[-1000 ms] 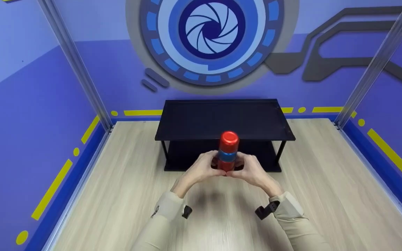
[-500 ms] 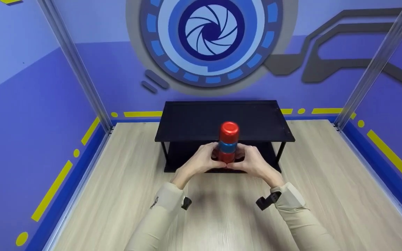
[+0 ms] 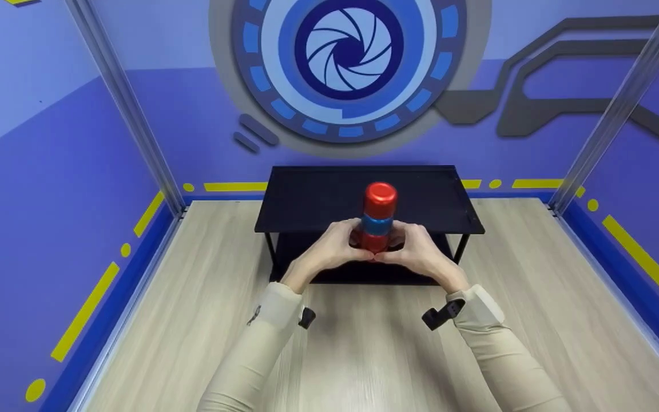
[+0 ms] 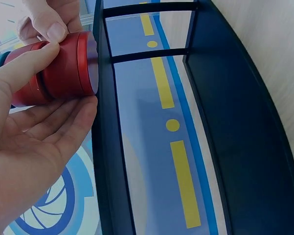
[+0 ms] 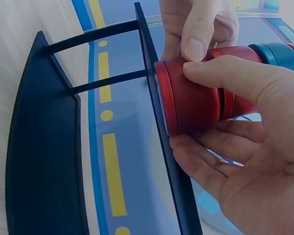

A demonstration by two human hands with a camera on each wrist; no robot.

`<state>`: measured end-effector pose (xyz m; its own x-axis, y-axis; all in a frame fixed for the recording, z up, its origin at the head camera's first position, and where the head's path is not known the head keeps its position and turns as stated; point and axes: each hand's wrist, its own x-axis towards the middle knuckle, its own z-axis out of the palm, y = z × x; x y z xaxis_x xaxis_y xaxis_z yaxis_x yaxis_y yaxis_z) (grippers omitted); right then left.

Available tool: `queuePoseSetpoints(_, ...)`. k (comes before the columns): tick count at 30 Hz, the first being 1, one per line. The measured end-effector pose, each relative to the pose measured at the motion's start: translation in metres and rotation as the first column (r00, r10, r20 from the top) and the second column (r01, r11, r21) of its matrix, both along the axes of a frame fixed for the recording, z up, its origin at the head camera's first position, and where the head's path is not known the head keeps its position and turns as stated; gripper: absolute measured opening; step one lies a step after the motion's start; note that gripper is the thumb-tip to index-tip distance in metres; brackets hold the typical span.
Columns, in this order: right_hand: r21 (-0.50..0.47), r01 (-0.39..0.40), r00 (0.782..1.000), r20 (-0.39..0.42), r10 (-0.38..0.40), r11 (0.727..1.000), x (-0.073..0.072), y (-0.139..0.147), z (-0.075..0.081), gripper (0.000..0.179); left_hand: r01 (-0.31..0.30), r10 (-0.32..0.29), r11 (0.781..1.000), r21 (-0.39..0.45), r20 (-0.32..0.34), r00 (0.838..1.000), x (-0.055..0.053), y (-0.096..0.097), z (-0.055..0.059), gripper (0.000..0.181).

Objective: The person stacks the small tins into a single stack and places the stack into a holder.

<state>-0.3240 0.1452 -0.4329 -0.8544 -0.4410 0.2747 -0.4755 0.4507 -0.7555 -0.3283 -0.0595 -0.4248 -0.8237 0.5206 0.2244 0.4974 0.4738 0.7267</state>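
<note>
A shiny red metal cylinder (image 3: 380, 200) with a blue band round its middle stands upright between both hands in the head view. From the left, my left hand (image 3: 335, 246) grips its lower part, thumb in front and fingers behind. My right hand (image 3: 418, 252) holds it the same way from the right, and the two thumb tips meet at the front. In the left wrist view the flat base of the cylinder (image 4: 71, 66) is right at the front edge of the black two-tier shelf (image 4: 103, 147). The right wrist view shows grooves around the cylinder (image 5: 193, 100).
The low black shelf (image 3: 318, 194) stands at the back of the wood-grain table (image 3: 215, 320), with its lower tier (image 3: 352, 277) beneath. Blue printed panels (image 3: 181, 114) enclose the back and sides, joined by metal corner posts (image 3: 129, 109).
Both hands have risen and moved forward with the cylinder, from before the shelf's front to overlapping its upper tier in the head view. Their hold looks the same.
</note>
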Motion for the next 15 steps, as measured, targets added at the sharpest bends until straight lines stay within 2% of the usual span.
queuePoseSetpoints(15,-0.007,-0.005,1.000,-0.023,0.005,1.000,-0.018,0.001,0.019,0.048,-0.016,0.016,1.000,-0.014,-0.031,0.999,-0.019,0.002,0.017,0.047)
